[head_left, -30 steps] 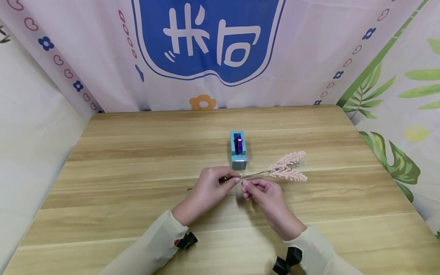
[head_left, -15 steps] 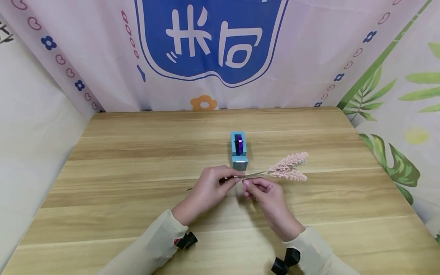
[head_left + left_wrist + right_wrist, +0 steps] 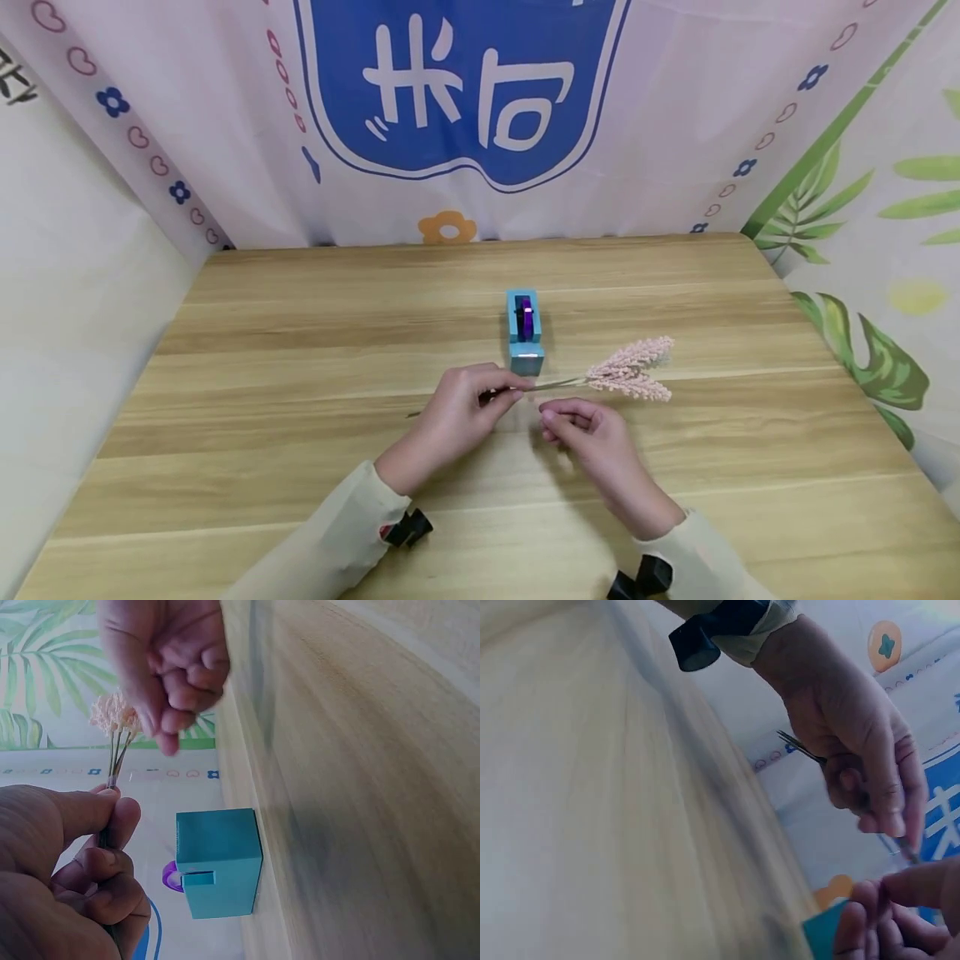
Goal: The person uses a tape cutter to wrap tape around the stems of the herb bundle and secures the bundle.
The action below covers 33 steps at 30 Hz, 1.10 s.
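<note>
My left hand [image 3: 457, 408] grips the thin stems [image 3: 558, 384] of a pink artificial flower sprig [image 3: 630, 375], thumb against fingers. The blossoms point right; the stem ends stick out behind the hand. In the left wrist view, a shiny band of clear tape [image 3: 112, 781] shows on the stems just above the thumb. My right hand [image 3: 588, 433] is a little below and right of the stems, thumb and index fingertips together. It seems to pinch the end of a faint, see-through tape strip between the hands. Just beyond the left fingertips stands a blue tape dispenser [image 3: 527, 360] with a purple roll.
The wood-grain table [image 3: 300, 333] stretches to both sides of the hands. A printed white curtain [image 3: 660, 150] hangs along its back edge, and leaf-patterned cloth [image 3: 862, 350] hangs at the right. Black wrist cameras sit at both cuffs.
My right hand has moved slightly down and right, away from the stems, opening a gap to the left fingertips. My left hand keeps its grip on the stems. The view has shifted slightly.
</note>
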Available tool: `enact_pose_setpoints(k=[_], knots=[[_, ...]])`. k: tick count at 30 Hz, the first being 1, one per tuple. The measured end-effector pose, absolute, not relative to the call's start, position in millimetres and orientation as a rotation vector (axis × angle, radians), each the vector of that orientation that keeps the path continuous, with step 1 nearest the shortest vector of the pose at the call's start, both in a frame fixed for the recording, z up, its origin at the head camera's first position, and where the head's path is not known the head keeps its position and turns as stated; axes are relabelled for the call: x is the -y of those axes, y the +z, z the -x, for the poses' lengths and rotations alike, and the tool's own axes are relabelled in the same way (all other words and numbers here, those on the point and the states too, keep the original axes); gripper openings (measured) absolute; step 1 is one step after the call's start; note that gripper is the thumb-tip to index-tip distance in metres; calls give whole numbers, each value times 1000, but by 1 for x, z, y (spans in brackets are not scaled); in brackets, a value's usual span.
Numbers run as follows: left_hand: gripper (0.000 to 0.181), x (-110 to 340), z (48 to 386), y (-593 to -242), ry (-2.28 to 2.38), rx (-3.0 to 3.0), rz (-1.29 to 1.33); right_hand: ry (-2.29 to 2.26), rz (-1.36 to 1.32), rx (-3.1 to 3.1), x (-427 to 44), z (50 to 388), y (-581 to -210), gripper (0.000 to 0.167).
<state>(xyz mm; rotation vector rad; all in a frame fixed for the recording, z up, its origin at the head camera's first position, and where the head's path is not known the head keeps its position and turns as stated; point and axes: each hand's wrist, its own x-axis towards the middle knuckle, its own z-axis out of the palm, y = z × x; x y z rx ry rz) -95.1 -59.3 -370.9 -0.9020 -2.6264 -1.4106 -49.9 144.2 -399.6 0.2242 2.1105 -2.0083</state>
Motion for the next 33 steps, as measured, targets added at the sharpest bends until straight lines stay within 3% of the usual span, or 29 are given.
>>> enact_pose_setpoints(k=[9,16,22,33], knots=[[18,56,95,-375,-1439,2700,867,-1557,514,-2856,-162,40,-355,10],[16,55,96,-374,-1435,2674,903,-978,1053,-3217,-161,58,-341,32],[17,54,96,-372,-1424,2689,895,-599,1066,-3211,-153,74,-349,24],[11,53,96,-372,-1427,2703,830,-517,1043,-3260,-151,77,-357,8]])
